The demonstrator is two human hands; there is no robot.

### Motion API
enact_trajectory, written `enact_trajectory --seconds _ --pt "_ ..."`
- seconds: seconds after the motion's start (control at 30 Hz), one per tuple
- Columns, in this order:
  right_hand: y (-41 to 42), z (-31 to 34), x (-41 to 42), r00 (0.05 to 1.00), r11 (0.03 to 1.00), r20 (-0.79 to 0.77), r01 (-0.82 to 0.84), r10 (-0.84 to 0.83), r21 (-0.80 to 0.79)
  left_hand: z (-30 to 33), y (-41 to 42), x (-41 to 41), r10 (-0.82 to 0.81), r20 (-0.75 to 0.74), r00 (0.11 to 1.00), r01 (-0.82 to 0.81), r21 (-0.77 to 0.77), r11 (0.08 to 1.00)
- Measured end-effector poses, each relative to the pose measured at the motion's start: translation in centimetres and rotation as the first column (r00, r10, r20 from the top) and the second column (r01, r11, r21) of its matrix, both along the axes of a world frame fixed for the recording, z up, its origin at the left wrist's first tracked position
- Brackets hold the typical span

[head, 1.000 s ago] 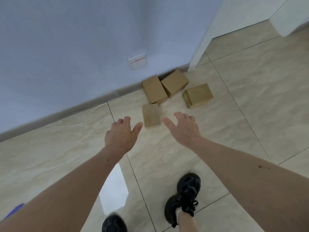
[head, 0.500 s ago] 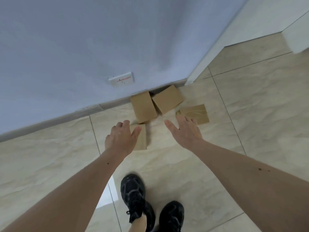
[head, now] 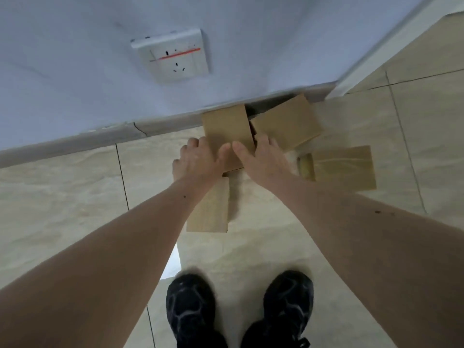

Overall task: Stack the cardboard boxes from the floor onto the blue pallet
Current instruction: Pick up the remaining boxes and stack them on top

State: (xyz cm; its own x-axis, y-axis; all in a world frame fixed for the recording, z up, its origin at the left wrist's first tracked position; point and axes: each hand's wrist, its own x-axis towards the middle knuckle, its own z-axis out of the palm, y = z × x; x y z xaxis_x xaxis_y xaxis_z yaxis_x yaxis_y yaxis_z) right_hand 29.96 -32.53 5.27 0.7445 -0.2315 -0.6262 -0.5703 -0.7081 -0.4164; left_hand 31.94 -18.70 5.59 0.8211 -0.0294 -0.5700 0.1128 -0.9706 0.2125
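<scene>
**Q:** Cardboard is what the hands are on now, isn't it? What has changed?

**A:** Yes. A second ago both hands hung spread and empty above the tiled floor (head: 75,197), well short of the boxes. Now the person has leaned in close to the wall (head: 75,71), and both hands have closed on the box by the skirting board (head: 227,131). The left hand (head: 197,159) clasps its left side and the right hand (head: 261,159) its right side, thumbs lying on the top face and nearly meeting. The fingers wrap out of sight over the edges, so how deep the grip goes is hard to tell.

**Q:** Where are the other boxes?

**A:** Three more lie on the floor. A second box at an angle (head: 286,124) sits just beside the held one, against the wall's base. A third box with a shiny taped top (head: 344,167) lies to the right, near the right wrist. A small flat box (head: 211,209) lies nearest the feet, partly under the left forearm.

**Q:** And the blue pallet?

**A:** It is not in view. Only a wall socket (head: 175,56) above and two black shoes (head: 238,310) below frame the scene.

**Q:** What does that mean for the task?

**A:** The reach appears finished and a grasp begun. The box is still on the floor, so lifting and carrying it to the pallet remain, as do the other three boxes.
</scene>
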Motion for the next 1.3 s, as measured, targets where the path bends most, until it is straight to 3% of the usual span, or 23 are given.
enact_trajectory --seconds 0.23,0.37,0.5,0.77,0.9,1.03,1.17,1.3 --pt "1.1 -6.6 0.9 0.993 0.993 -0.004 0.116 -0.116 0.028 -6.1 -0.2 1.8 0.091 0.024 0.996 -0.092 0.042 0.995" --pt "0.3 -8.2 2.6 0.974 0.962 -0.043 0.228 -0.224 0.149 -8.3 -0.4 3.6 0.214 -0.003 0.977 -0.214 -0.034 0.976" --pt "-0.6 -9.0 4.0 0.937 0.870 -0.141 0.349 -0.319 0.350 -10.0 -0.3 4.7 0.318 -0.053 0.946 -0.323 -0.146 0.935" --pt "0.0 -9.8 4.1 0.854 0.674 -0.255 0.516 -0.454 0.529 -8.8 -0.3 4.6 0.358 -0.115 0.927 -0.376 -0.295 0.878" --pt "-0.3 -7.6 4.1 0.844 0.636 -0.260 0.527 -0.469 0.564 -5.8 -0.3 4.5 0.429 -0.206 0.880 -0.475 -0.428 0.769" --pt "-0.5 -4.3 3.5 0.837 0.616 -0.278 0.539 -0.472 0.574 -1.7 -0.2 3.5 0.517 -0.327 0.791 -0.600 -0.579 0.552" --pt "0.9 2.2 2.0 0.859 0.654 -0.237 0.501 -0.453 0.567 2.9 0.7 1.7 0.547 -0.490 0.679 -0.714 -0.614 0.337" --pt "3.0 7.8 0.2 0.880 0.698 -0.174 0.459 -0.441 0.549 7.2 2.6 -0.1 0.563 -0.502 0.657 -0.727 -0.621 0.294"
